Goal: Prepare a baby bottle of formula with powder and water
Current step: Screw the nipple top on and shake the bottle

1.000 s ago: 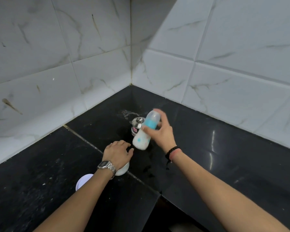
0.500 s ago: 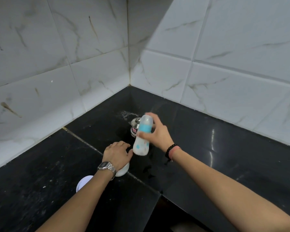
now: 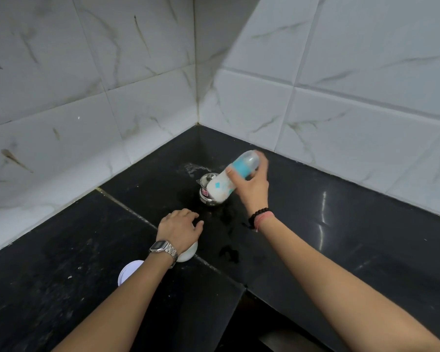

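Countertop (image 3: 341, 250) of black stone runs into a tiled corner and carries everything we work with. Above its middle, toward that back corner, our right hand (image 3: 252, 189) grips the baby bottle (image 3: 229, 177) around the blue collar, fingers curled over the capped end; the bottle is off the surface and tilted steeply, cap up and to the right, milky base down and to the left. Its outline is blurred, so we judge we are shaking to mix powder and water. Just behind the base stands a small steel pot (image 3: 207, 191). Nearer the front edge our left hand (image 3: 179, 228) rests palm down over a white container (image 3: 188, 252), fingers loosely bent; whether they clasp it we cannot tell. A white lid (image 3: 128, 271) lies beside that wrist. To shake well, we should keep the grip on the collar firm so the cap stays sealed, swing clear of the pot, and go on until no clumps show.
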